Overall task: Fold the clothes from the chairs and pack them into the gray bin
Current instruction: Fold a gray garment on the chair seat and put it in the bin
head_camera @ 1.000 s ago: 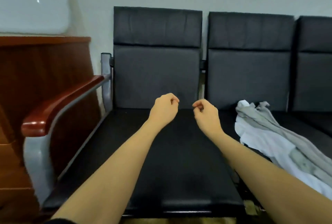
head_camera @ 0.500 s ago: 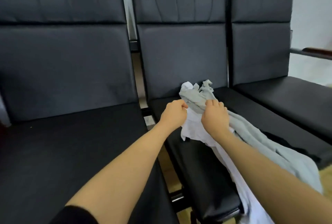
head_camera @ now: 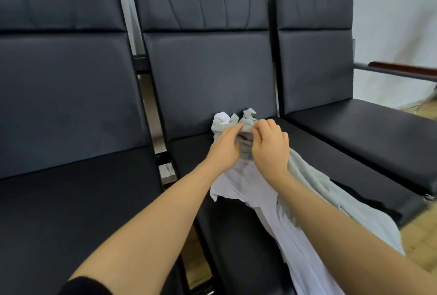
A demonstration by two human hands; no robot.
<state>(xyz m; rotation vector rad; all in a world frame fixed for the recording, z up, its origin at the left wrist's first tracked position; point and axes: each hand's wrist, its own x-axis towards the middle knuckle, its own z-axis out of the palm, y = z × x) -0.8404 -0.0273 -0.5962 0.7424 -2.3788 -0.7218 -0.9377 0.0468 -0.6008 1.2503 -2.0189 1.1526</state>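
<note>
Your two bare forearms reach in from 6 o'clock and 5 o'clock and meet over the middle chair (head_camera: 208, 77), a black padded seat in a row of three.

A white garment (head_camera: 260, 202) lies draped along that seat and trails off its front edge toward 5 o'clock. A gray garment (head_camera: 314, 183) lies on top of it, on its 3 o'clock side, running the same way.

At the frame's center, your left hand (head_camera: 224, 148) rests on the bunched upper end of the gray garment, its fingers stretched toward 1 o'clock, fingertips touching the cloth; whether the thumb pinches from beneath cannot be told. Just beside it at 3 o'clock, your right hand (head_camera: 269, 148) has its fingers curled over the same bunch, gripping the gray fabric. The two hands are almost touching.

Beyond your fingers, the crumpled tips of both garments, white at 11 o'clock and gray at 12, sit against the foot of the backrest.

The left chair (head_camera: 63, 96) fills the 9 o'clock side and the right chair (head_camera: 314, 58) stands at 2 o'clock. At 3 o'clock a wooden armrest (head_camera: 402, 69) crosses a pale wall (head_camera: 390, 11).
</note>
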